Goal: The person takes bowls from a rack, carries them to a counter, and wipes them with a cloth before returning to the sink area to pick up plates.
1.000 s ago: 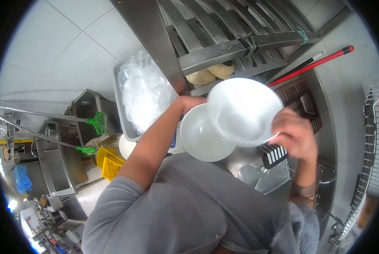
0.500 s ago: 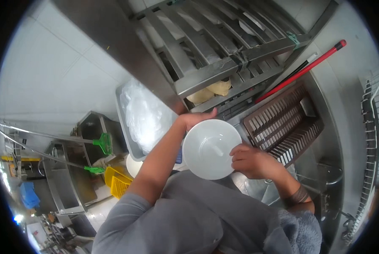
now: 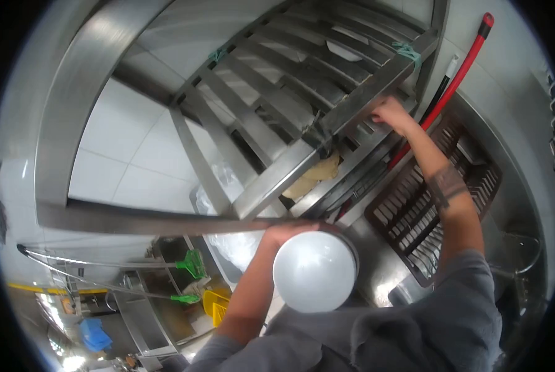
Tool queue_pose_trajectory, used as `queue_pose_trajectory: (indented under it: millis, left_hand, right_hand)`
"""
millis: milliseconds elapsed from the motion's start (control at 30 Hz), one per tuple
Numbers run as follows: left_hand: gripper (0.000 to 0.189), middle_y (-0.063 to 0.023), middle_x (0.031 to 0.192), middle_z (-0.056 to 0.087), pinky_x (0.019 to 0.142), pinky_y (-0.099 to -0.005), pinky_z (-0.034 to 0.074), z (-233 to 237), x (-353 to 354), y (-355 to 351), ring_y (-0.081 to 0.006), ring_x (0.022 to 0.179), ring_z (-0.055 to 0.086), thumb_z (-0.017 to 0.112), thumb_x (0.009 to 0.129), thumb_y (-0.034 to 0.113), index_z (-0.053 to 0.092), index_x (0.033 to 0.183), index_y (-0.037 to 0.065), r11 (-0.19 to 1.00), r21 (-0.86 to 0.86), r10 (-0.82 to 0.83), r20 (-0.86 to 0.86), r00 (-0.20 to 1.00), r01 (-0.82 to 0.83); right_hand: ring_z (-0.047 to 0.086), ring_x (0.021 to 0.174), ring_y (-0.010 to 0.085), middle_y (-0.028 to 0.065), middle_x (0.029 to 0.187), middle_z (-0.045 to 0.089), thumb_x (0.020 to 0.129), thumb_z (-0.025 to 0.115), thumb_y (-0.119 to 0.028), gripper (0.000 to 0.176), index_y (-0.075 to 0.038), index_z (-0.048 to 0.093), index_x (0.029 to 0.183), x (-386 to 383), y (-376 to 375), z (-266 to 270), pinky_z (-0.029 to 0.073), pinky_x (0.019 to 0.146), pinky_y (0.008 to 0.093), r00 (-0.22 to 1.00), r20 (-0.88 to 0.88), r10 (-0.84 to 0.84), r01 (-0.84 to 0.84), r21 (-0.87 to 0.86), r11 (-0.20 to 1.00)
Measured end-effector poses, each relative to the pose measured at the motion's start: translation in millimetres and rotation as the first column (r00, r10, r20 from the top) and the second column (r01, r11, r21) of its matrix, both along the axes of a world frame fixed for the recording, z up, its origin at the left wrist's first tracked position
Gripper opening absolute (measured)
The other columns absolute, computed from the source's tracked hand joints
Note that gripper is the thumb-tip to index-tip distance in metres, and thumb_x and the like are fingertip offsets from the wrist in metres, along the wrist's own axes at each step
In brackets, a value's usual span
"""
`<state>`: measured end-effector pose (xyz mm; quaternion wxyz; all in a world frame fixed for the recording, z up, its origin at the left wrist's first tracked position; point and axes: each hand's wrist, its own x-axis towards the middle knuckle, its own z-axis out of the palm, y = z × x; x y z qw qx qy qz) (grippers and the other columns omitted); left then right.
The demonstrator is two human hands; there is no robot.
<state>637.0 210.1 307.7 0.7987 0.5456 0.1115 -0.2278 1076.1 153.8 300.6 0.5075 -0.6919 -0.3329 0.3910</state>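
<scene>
Slatted metal rack (image 3: 280, 174); left hand (image 3: 291, 232) gripping a smooth, round white bowl (image 3: 314, 273); right hand (image 3: 391, 114) near rack edge, grip indeterminable.

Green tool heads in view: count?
2, both left of the white bowl in the left hand: upper green head, and lower green head just beneath it. Others could be hidden behind the rack or arm.

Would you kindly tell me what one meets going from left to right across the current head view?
Blue item, upper green tool head, yellow basket, white bowl, right hand, top end of the red pole.
</scene>
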Motion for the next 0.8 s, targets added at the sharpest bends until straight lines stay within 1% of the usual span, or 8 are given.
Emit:
queue_pose_trajectory:
  millis: [33, 100, 133, 167, 200, 300, 433, 800]
  left_hand:
    - [0.066, -0.0146, 0.150, 0.056, 0.119, -0.0378, 0.035, -7.4, -0.7, 0.5, -0.0267, 0.140, 0.049, 0.052, 0.106, 0.052, 0.056, 0.146, 0.001, 0.999, -0.032, 0.006, -0.018, 1.000, -0.006]
    - [0.065, -0.0150, 0.154, 0.052, 0.120, -0.0388, 0.032, -0.1, 0.6, -0.6, -0.0281, 0.143, 0.046, 0.052, 0.106, 0.050, 0.053, 0.149, 0.001, 0.999, -0.044, 0.008, 0.014, 1.000, -0.007]
    - [0.064, -0.0167, 0.154, 0.051, 0.121, -0.0397, 0.031, 7.1, 5.6, 1.7, -0.0295, 0.145, 0.044, 0.050, 0.107, 0.049, 0.052, 0.150, 0.001, 0.998, 0.047, -0.048, 0.093, 0.995, 0.044]
    - [0.066, -0.0175, 0.157, 0.047, 0.123, -0.0408, 0.028, 15.6, 8.1, 0.5, -0.0316, 0.147, 0.041, 0.050, 0.107, 0.050, 0.051, 0.150, 0.000, 0.999, -0.021, -0.032, 0.053, 0.998, 0.033]
    - [0.067, -0.0184, 0.158, 0.046, 0.123, -0.0422, 0.025, 14.4, 9.0, 0.7, -0.0327, 0.148, 0.038, 0.050, 0.106, 0.051, 0.051, 0.150, 0.000, 0.999, -0.028, -0.037, 0.048, 0.998, 0.038]
    - [0.073, -0.0211, 0.160, 0.041, 0.124, -0.0463, 0.019, -6.8, 9.0, 9.3, -0.0359, 0.151, 0.031, 0.049, 0.104, 0.055, 0.050, 0.151, -0.001, 0.994, 0.021, -0.107, 0.100, 0.989, 0.105]
    - [0.079, -0.0247, 0.163, 0.035, 0.126, -0.0517, 0.010, -23.5, 4.0, 10.7, -0.0402, 0.156, 0.021, 0.047, 0.102, 0.059, 0.048, 0.152, -0.002, 0.992, 0.056, -0.124, 0.136, 0.983, 0.117]
    - [0.083, -0.0261, 0.160, 0.038, 0.125, -0.0531, 0.015, -35.4, 4.3, 15.5, -0.0422, 0.152, 0.027, 0.048, 0.100, 0.064, 0.051, 0.150, -0.002, 0.993, 0.071, -0.107, 0.183, 0.977, 0.096]
  right_hand:
    - [0.067, 0.103, 0.0185, 0.0071, 0.117, 0.069, 0.097, 0.069, -0.021, 0.040, -0.005, 0.062, 0.133, 24.0, 22.0, -21.5, 0.055, 0.089, 0.0339, 0.985, -0.152, -0.085, 0.110, 0.161, 0.981]
    - [0.065, 0.115, 0.0255, 0.0105, 0.127, 0.067, 0.098, 0.066, -0.021, 0.050, -0.008, 0.055, 0.144, 86.3, 74.5, -86.6, 0.052, 0.098, 0.0404, 0.982, -0.119, -0.147, 0.175, 0.274, 0.946]
    - [0.062, 0.121, 0.0287, 0.0114, 0.132, 0.065, 0.096, 0.066, -0.019, 0.053, -0.009, 0.054, 0.147, 117.5, 96.0, -116.4, 0.049, 0.103, 0.0430, 0.849, 0.496, -0.185, 0.034, 0.297, 0.954]
    - [0.059, 0.127, 0.0318, 0.0123, 0.137, 0.064, 0.095, 0.067, -0.018, 0.057, -0.011, 0.052, 0.149, 135.0, 112.9, -131.9, 0.045, 0.108, 0.0456, 0.373, 0.909, -0.187, -0.086, 0.234, 0.968]
    - [0.059, 0.127, 0.0319, 0.0122, 0.137, 0.064, 0.095, 0.067, -0.018, 0.057, -0.011, 0.052, 0.149, 142.7, 118.2, -133.0, 0.045, 0.108, 0.0455, 0.313, 0.916, -0.249, -0.030, 0.272, 0.962]
    - [0.060, 0.126, 0.0319, 0.0119, 0.136, 0.065, 0.094, 0.068, -0.018, 0.056, -0.010, 0.053, 0.148, 154.8, 134.9, -126.6, 0.045, 0.107, 0.0450, 0.530, 0.767, -0.362, 0.140, 0.342, 0.929]
    - [0.060, 0.124, 0.0321, 0.0115, 0.134, 0.066, 0.094, 0.069, -0.019, 0.055, -0.010, 0.055, 0.147, 161.9, 153.0, -125.9, 0.046, 0.107, 0.0444, 0.552, 0.727, -0.409, 0.185, 0.371, 0.910]
    - [0.062, 0.121, 0.0324, 0.0104, 0.130, 0.068, 0.092, 0.073, -0.019, 0.054, -0.008, 0.058, 0.142, 170.0, 179.4, -143.2, 0.046, 0.106, 0.0427, 0.580, 0.707, -0.405, 0.168, 0.383, 0.909]
